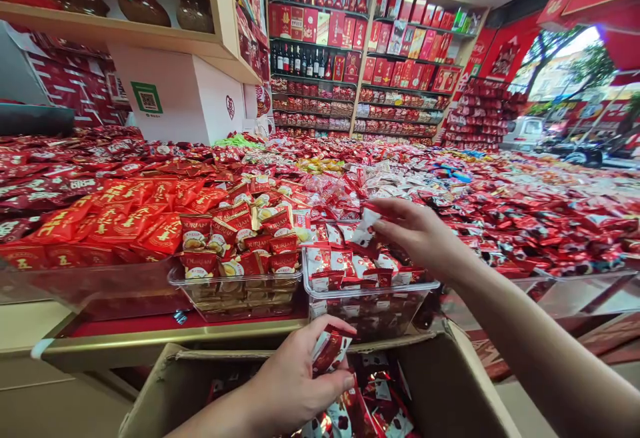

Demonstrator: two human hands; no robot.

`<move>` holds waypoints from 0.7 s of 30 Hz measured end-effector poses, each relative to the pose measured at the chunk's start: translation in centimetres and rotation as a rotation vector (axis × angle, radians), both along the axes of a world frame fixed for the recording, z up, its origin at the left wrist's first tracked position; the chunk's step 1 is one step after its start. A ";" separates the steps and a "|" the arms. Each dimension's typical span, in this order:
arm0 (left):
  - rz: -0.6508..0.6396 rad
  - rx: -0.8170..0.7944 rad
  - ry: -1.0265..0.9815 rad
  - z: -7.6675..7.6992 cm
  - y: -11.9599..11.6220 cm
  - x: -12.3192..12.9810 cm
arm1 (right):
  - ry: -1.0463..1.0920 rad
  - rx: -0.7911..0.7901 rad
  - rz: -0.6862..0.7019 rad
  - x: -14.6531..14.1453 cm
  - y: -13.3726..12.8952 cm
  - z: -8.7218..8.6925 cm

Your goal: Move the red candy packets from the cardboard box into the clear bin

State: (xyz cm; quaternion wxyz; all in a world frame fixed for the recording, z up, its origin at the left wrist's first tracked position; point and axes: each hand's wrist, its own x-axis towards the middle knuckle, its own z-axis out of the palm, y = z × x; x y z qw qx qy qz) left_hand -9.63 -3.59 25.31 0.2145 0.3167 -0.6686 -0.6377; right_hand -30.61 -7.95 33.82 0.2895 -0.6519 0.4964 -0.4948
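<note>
My left hand point(305, 375) is closed around a red-and-white wrapped candy point(333, 350), just above an open cardboard box point(440, 378). More candies in red and white wrappers point(383, 388) lie inside that box, partly hidden by the hand. Between the thumb and fingers of my right hand point(417, 231) is a candy packet point(367, 225), its white side showing. This hand is over a clear plastic bin point(370, 291) filled with rows of similar red-and-white packets point(343, 263).
To the left stand a bin of durian candies point(260, 251) and a pile of bright red packets point(130, 218). Heaps of wrapped sweets point(540, 225) spread right and behind. A metal-edged counter point(125, 341) runs behind the box. Shelves of bottles and red boxes point(320, 28) line the back.
</note>
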 end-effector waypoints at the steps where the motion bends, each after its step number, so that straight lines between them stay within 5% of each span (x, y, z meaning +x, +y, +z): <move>1: -0.001 0.002 -0.002 0.0 0.0 0.0 | 0.084 0.082 0.016 0.0 -1.5 0.0; 6: -0.027 -0.100 -0.067 0.0 0.1 0.6 | 0.347 0.316 0.056 1.1 -5.3 -1.7; 12: -0.068 -0.290 -0.217 -0.1 -0.2 1.1 | 0.374 0.197 0.013 -1.0 -5.4 -1.0; 17: -0.094 -0.367 -0.279 -0.1 -0.2 1.1 | 0.658 0.298 0.083 -2.4 -5.0 -1.1; 21: -0.094 -0.422 -0.284 0.0 -0.1 1.1 | 0.835 0.215 -0.005 -1.6 -4.2 -1.4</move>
